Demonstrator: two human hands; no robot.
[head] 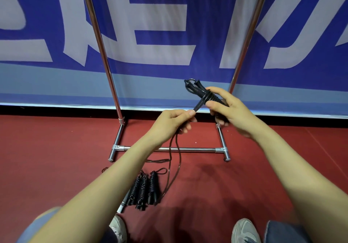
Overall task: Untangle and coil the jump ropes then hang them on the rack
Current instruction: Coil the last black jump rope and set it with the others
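Observation:
My right hand [228, 111] grips the two black handles [195, 89] of a jump rope, held together and pointing up-left, with a few turns of cord wound round them. My left hand [174, 121] pinches the dark cord [199, 104] just below those turns. The loose rest of the cord [172, 169] hangs from my left hand to the red floor. Several coiled black jump ropes [144, 190] lie in a bundle on the floor in front of my feet. The chrome rack [169, 149] stands right behind my hands; its top bar is out of view.
A blue and white banner [169, 35] runs along behind the rack's two uprights [101, 45]. My two shoes [243, 231] and knees sit at the bottom edge. Red floor [47, 158] spreads left and right of the rack's base.

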